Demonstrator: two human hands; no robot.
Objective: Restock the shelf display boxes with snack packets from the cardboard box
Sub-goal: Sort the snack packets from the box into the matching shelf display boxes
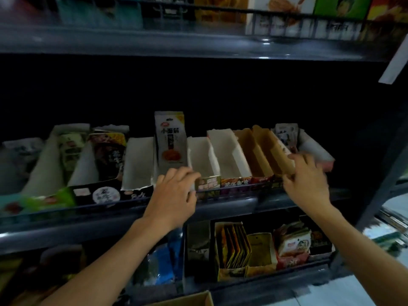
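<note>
A row of long, narrow cardboard display boxes (pixel 223 155) was seen on the middle shelf (pixel 231 205), white-lined or plain brown inside, with printed glossy fronts. Most of the central ones were seen bare inside. One tall white snack packet (pixel 169 141) was stood upright in a box left of centre, just above the left hand (pixel 174 195).

The left hand's grip was curled over the front edge of a white box (pixel 202 161), fingers hooked on its printed front. The right hand (pixel 306 180) was laid on the front end of a brown box (pixel 270 151), fingers bent over its wall; how tightly it was held could not be told, owing to blur.

A corner of the brown cardboard box (pixel 194 300) was seen at the bottom edge, well below both hands. Boxes at the left (pixel 106 155) were seen filled with dark packets. On the lower shelf, yellow foil packets (pixel 234 246) were stood upright in a box.
</note>
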